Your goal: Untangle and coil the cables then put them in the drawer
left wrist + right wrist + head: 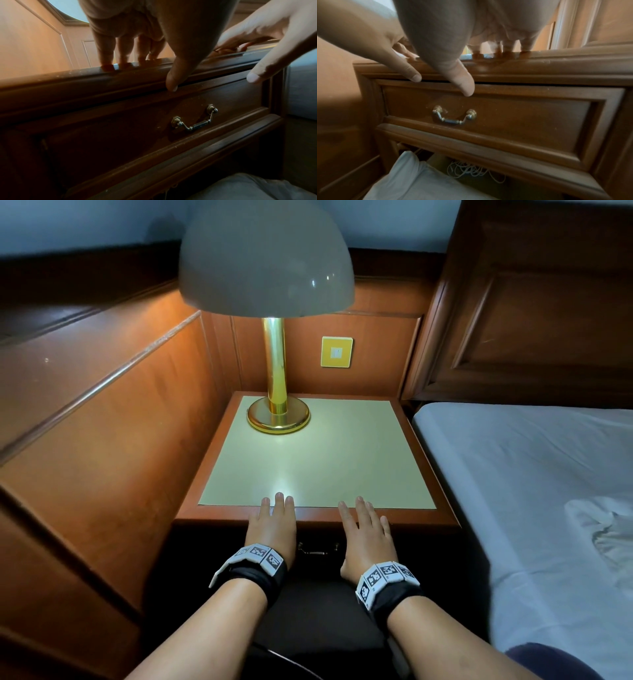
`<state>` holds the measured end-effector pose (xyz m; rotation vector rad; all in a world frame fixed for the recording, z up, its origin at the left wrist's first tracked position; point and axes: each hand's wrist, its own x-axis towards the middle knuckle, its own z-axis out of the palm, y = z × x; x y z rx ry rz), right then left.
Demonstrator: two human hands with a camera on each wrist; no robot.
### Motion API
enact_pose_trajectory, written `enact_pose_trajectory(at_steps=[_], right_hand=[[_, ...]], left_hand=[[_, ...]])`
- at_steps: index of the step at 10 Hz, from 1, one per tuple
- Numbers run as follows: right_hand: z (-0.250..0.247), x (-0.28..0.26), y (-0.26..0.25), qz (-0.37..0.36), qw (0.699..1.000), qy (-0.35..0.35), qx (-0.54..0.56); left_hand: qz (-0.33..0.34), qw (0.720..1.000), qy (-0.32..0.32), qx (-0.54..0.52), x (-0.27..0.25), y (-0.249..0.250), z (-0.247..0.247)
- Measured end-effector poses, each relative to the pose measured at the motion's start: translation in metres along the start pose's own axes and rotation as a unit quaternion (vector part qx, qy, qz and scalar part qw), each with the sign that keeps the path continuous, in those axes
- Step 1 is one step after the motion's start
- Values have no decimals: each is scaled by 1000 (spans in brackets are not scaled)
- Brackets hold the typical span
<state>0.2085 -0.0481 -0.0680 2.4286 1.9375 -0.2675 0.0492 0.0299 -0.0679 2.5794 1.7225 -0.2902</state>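
Observation:
My left hand and right hand lie flat, side by side, on the front edge of the wooden nightstand, fingers straight and holding nothing. Both thumbs hang over the edge, in front of the drawer's top rim. The drawer under the top is pushed in, with a brass bail handle at its middle, also seen as the handle in the left wrist view. A tangle of thin white cables lies in the open space beneath the drawer, visible only in the right wrist view.
A brass lamp with a grey dome shade stands at the back left of the nightstand top. Wood panelling runs close along the left. A bed with a white sheet is on the right. White cloth lies below, beside the cables.

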Motion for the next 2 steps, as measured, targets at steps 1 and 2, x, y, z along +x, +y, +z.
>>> enact_pose_trajectory(at_steps=[1, 2], right_hand=[[-8, -1, 2, 1, 999, -26, 25], [-36, -10, 1, -3, 992, -95, 79]], left_hand=[[8, 1000, -11, -25, -2, -4, 0], [16, 993, -14, -117, -17, -16, -16]])
